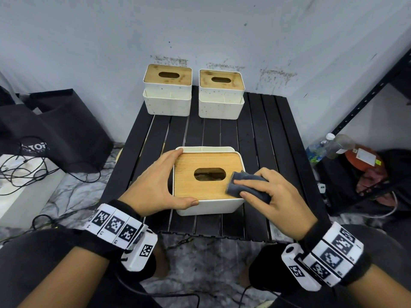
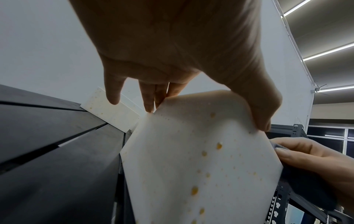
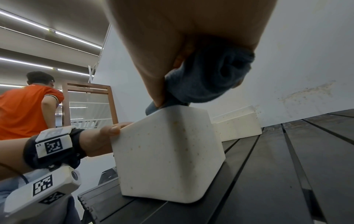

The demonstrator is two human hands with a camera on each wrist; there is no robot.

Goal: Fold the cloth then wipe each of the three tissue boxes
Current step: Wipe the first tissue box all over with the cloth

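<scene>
Right hand (image 1: 278, 196) clamps a cloth (image 1: 246, 185) on the lid (image 1: 195, 190) of a box (image 1: 209, 207); left hand (image 1: 151, 185) grips the box's left side. Box sits near the table's (image 1: 266, 134) front edge — open slats behind, two boxes (image 1: 168, 105) at the far edge. Wrist views alone show its yellow specks.

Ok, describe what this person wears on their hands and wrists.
The left hand and right hand are ungloved. Each wrist carries a black wristband set with white blocks printed with black square codes, plus a white camera pod trailing a thin black cable. The forearms are unsleeved.
</scene>
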